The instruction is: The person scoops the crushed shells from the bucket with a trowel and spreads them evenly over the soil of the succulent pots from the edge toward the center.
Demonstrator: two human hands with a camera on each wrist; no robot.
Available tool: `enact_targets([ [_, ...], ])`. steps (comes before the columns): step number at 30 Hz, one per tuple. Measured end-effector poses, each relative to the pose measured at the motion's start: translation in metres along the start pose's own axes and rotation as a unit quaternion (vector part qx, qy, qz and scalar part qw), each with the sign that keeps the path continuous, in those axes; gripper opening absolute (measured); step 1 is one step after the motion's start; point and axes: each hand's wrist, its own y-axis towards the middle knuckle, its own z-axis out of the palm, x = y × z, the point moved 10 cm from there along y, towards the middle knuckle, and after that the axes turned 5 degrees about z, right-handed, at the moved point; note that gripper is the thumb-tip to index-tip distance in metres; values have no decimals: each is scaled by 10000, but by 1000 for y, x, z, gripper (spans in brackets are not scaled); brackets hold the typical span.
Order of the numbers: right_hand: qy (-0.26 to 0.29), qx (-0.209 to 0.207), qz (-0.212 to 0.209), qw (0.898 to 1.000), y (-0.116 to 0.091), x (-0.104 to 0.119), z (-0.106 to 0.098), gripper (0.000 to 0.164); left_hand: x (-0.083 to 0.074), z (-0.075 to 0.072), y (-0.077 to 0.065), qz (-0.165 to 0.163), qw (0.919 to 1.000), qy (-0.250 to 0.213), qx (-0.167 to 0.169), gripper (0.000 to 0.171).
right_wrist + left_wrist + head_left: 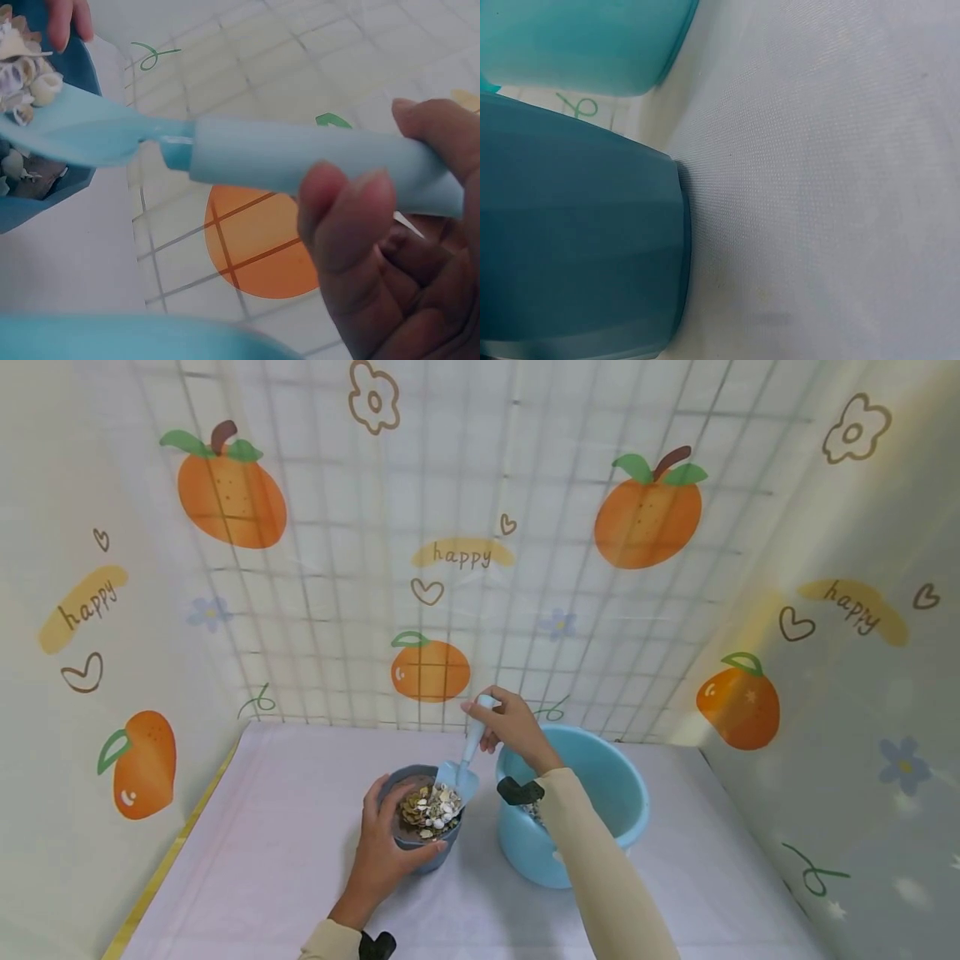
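My left hand [378, 852] holds a dark blue-grey flower pot [433, 862], fingers at the far-left rim and thumb across the near side. The pot's faceted wall fills the left of the left wrist view. Small pale seashells [442, 810] lie in the pot beside a yellowish-brown clump [412, 808], over brown material. My right hand [513, 727] grips the handle of a light blue trowel [247, 154], its blade tilted down at the pot's right side. Shells touch the blade's tip in the right wrist view.
A light blue tub [536, 853] stands right of the pot, under my right forearm, with some shells [534, 812] partly visible inside. White cloth [300, 827] covers the table. Behind it rises a wire grid [337, 568] under a printed curtain [847, 693], which also encloses both sides.
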Motion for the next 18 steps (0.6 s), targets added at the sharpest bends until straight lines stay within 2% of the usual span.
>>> enact_targets([
  [9, -88, -81, -3, 9999, -1, 1, -1, 44, 2, 2, -1, -260, 9994, 182, -125, 96],
  [12, -115, -124, 28, 9999, -1, 1, -2, 43, 0, 2, -1, -370, 9992, 84, 113, 97],
  [18, -64, -165, 37, 9998, 0, -1, -4, 45, 9, -4, 8, -431, 9938, -660, 783, 104],
])
